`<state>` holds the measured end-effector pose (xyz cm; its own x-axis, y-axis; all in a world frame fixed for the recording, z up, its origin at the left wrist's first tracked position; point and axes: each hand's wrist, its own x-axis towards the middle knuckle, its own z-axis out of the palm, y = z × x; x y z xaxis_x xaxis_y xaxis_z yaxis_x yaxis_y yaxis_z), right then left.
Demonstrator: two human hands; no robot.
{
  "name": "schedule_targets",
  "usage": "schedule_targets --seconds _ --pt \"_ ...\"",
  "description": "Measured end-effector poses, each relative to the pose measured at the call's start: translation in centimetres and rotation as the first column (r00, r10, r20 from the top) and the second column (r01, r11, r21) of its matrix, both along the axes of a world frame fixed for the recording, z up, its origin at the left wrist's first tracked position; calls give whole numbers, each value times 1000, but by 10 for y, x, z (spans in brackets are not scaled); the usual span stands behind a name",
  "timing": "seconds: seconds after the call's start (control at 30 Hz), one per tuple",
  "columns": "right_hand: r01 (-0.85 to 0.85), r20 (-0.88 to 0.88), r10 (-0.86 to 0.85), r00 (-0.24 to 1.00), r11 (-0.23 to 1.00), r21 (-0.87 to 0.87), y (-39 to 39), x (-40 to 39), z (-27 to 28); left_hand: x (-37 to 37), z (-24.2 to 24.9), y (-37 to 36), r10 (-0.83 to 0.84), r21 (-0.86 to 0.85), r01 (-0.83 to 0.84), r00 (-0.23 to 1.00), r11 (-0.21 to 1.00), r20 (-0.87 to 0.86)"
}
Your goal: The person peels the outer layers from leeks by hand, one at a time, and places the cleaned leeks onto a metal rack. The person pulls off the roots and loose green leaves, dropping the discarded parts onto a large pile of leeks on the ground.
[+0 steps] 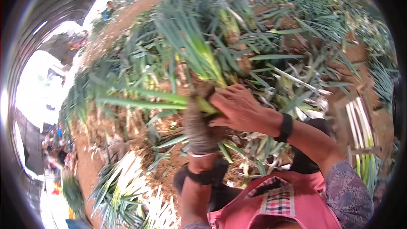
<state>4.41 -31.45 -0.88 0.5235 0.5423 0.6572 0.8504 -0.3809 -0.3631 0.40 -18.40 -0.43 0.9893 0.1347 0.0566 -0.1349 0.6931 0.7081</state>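
Observation:
My left hand (pixel 201 127), in a worn grey glove, is closed around a green onion (pixel 146 103). Its long green leaves stick out to the left of the glove, blurred by motion. My bare right hand (pixel 246 108) has its fingers bent and pressed on the same onion's stalk, right beside the glove. The onion's lower end is hidden between the hands. Just beyond my fingers lies a clump of green onions (pixel 190 42) with yellow-green bases.
Green onions with soil on them cover the ground ahead. Peeled white-stalked onions (pixel 127 171) lie in a pile at lower left. A wooden frame (pixel 364 150) holding long onions is at right. Stripped leaves (pixel 292 85) lie beyond my right hand.

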Motion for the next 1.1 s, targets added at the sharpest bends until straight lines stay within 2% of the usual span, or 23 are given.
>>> schedule_targets --seconds 0.03,0.1,0.17,0.23,0.27,0.37,0.4,0.47,0.53,0.57,0.6,0.63,0.67,0.7,0.77,0.8,0.9,0.97,1.0,1.1 --pt "22 42 -21 999 999 -32 2 1 -1 1 -6 -3 -31 22 32 999 999 -34" --pt "74 -15 -82 997 955 -287 -3 5 0 3 -18 -2 -84 50 83 996 995 13" --pt "100 14 -100 995 961 -256 -5 3 2 11 -30 -3 -110 105 106 993 989 33" --pt "110 63 -96 993 949 -296 -8 3 -6 8 -22 -10 -108 -28 113 983 993 146" --pt "129 87 -107 991 937 -324 -8 3 -4 8 -23 -10 -113 -58 121 985 991 131" --pt "77 91 -51 995 944 -320 -9 -3 4 7 -20 -9 -109 -108 115 992 987 64" --pt "121 113 -92 989 950 -288 -12 -2 4 9 -18 -9 -34 -54 34 999 998 -8" --pt "241 142 -211 967 938 -250 -31 9 4 4 -10 -3 -69 -75 73 996 994 60" --pt "350 107 -338 935 929 -118 -50 28 9 -1 2 11 -125 -139 142 984 980 125" --pt "434 180 -417 891 898 -72 -60 36 4 0 6 18 -146 -174 173 977 969 158" --pt "504 251 -484 839 864 -18 -68 38 -1 5 1 25 -39 -212 64 992 975 120" --pt "487 194 -471 861 873 -41 -73 35 -1 10 -3 31 69 -240 -48 995 970 78" --pt "464 138 -454 880 884 -51 -74 33 0 8 1 35 -17 -244 47 992 969 121" --pt "435 86 -430 899 899 -50 -73 33 2 11 0 40 37 -206 -22 997 978 67" --pt "249 12 -249 968 966 -69 -69 33 -5 15 -5 47 -51 -196 84 984 977 168" --pt "150 -27 -152 988 986 -66 -65 34 -9 16 -5 45 -25 -183 48 992 982 126" --pt "93 -87 -105 991 987 -130 -46 19 -20 16 -1 39 30 -149 -28 999 988 13" --pt "149 -19 -152 988 980 -129 -27 3 -19 17 -1 33 28 -155 -35 998 987 -50" --pt "177 15 -177 984 976 -128 -21 -1 -19 18 -10 35 -52 -251 68 996 966 73" --pt "179 56 -173 983 973 -146 -13 0 -30 19 -13 30 -101 -247 122 990 961 95"
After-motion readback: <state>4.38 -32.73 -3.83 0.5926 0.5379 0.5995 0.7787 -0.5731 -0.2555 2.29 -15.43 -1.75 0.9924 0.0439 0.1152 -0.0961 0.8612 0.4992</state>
